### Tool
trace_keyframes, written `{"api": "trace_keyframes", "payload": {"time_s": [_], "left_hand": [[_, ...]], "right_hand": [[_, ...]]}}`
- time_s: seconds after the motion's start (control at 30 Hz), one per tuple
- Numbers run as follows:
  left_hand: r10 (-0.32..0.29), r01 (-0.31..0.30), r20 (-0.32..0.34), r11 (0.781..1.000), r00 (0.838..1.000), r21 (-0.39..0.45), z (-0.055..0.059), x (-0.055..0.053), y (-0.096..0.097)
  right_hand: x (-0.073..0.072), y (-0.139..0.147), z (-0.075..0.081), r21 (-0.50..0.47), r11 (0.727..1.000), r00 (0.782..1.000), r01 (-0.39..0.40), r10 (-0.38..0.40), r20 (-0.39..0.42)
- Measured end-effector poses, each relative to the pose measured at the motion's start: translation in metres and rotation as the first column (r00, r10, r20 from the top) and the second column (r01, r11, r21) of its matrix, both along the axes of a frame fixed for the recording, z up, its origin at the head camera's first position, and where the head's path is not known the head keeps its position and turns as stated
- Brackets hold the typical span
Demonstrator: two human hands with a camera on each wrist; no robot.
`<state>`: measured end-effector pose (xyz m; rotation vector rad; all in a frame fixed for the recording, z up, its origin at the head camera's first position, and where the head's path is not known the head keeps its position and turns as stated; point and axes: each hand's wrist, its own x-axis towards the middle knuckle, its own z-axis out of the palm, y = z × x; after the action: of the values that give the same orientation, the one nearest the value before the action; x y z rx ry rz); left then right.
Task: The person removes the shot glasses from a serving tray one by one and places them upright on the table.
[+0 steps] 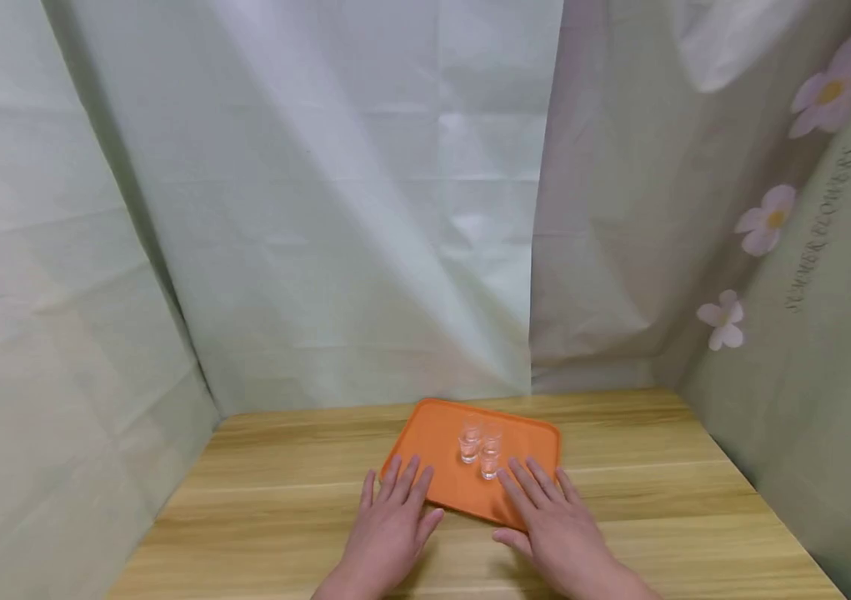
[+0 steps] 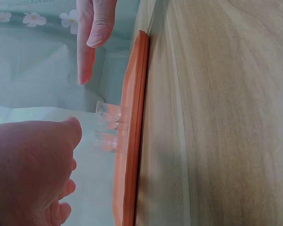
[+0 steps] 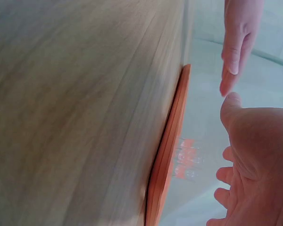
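Observation:
An orange tray (image 1: 440, 454) lies at an angle on the table. Small clear shot glasses (image 1: 489, 460) stand grouped near its middle; they overlap, so I cannot tell how many. My left hand (image 1: 389, 533), fingers straight and palm down, is over the tray's near left edge. Above the near right edge is my right hand (image 1: 562, 529), its fingers extended towards the glasses. Both wrist views show a gap between the hands and the tray's rim (image 2: 137, 94). Neither hand holds anything.
The wood-grain table (image 1: 282, 517) extends around the tray on all sides. Pale green cloth (image 1: 320, 208) hangs behind it and along both sides, with printed flowers (image 1: 766, 219) on the right.

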<state>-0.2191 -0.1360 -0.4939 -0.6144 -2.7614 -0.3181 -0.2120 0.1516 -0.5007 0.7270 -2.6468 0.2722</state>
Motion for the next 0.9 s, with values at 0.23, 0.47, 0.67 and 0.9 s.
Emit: {"api": "trace_keyframes", "payload": {"time_s": [0.23, 0.47, 0.67, 0.9], "left_hand": [[-0.001, 0.001, 0.012, 1.000, 1.000, 0.013, -0.003, -0.001, -0.002], [-0.001, 0.001, 0.025, 1.000, 1.000, -0.010, 0.000, -0.004, 0.001], [0.001, -0.002, 0.054, 1.000, 0.999, 0.025, -0.001, -0.008, 0.002], [0.013, -0.015, 0.048, 0.998, 0.999, 0.060, -0.011, -0.014, -0.005]], "right_hand": [[0.000, 0.000, 0.001, 0.007, 1.000, 1.000, 0.005, -0.005, -0.014], [0.001, 0.000, 0.000, 0.034, 0.999, 1.000, 0.025, -0.024, -0.016], [-0.001, -0.001, -0.006, 0.059, 0.997, 0.998, 0.045, -0.043, -0.036], [-0.001, 0.000, -0.006, 0.038, 0.998, 0.998, 0.053, -0.052, -0.039]]}}
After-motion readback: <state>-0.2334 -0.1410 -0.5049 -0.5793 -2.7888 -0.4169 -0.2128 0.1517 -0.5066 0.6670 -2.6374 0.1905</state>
